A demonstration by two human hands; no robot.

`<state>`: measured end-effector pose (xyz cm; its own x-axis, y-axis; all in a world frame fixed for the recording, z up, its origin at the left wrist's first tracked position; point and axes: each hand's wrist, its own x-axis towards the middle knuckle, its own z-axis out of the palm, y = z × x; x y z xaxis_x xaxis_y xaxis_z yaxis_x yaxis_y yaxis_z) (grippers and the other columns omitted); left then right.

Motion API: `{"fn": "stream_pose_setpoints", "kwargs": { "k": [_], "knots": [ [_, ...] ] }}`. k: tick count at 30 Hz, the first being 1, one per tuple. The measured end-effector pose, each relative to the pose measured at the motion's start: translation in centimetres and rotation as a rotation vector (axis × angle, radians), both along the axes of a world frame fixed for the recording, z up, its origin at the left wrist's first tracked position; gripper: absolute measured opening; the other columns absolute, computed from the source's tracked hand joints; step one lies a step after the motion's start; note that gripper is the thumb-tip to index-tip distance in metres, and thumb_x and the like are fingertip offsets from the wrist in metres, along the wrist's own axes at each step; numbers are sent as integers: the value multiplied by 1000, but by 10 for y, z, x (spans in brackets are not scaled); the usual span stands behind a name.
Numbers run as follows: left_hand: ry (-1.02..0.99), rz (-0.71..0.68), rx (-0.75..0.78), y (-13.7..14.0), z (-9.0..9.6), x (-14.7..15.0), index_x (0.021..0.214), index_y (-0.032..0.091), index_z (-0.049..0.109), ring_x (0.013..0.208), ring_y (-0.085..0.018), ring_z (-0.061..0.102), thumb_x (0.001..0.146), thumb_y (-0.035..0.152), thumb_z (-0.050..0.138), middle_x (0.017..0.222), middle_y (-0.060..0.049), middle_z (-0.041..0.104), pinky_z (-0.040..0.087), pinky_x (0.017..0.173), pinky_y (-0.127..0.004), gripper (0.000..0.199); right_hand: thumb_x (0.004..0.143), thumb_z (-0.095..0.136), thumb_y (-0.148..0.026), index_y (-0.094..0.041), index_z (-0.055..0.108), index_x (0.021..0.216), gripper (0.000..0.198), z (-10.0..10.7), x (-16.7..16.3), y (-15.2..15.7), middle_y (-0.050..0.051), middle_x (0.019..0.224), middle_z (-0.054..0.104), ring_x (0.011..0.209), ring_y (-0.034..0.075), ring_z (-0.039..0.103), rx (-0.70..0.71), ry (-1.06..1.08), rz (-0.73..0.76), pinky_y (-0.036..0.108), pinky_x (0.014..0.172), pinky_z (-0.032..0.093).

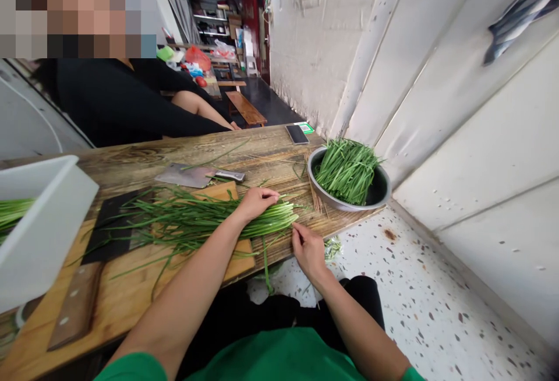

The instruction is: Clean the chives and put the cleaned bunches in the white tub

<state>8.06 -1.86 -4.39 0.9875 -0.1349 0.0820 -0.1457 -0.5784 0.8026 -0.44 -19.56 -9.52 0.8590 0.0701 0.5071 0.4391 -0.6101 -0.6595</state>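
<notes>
A long bundle of garlic chives lies across the wooden cutting board, its pale stem ends pointing right. My left hand rests over the bundle near those ends, with thumb and fingers pinched together on some stems. At the lower edge of the stem ends, my right hand is closed in a pinch at a stem tip; the pinched bit is tiny. Partly beneath the leaves is a knife with a dark blade and wooden handle. Beyond the bundle lies a cleaver with a metal handle.
At the table's right end stands a grey bowl heaped with chives. A white bin holding more greens is at left. A phone lies near the far edge. Someone in dark clothes sits across the table. A white wall borders the right.
</notes>
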Motion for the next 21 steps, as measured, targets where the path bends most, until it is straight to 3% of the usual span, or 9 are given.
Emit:
{"fn": "stream_pose_setpoints", "kwargs": {
  "k": [21],
  "knots": [
    [6,-43,-9,2,-6,3,86,14,69,78,-18,61,67,34,56,84,-5,68,43,71,-25,30,82,42,-20,-16,64,96,27,-1,0,0,6,89,68,76,17,64,5,-2,1,27,71,50]
  ]
}}
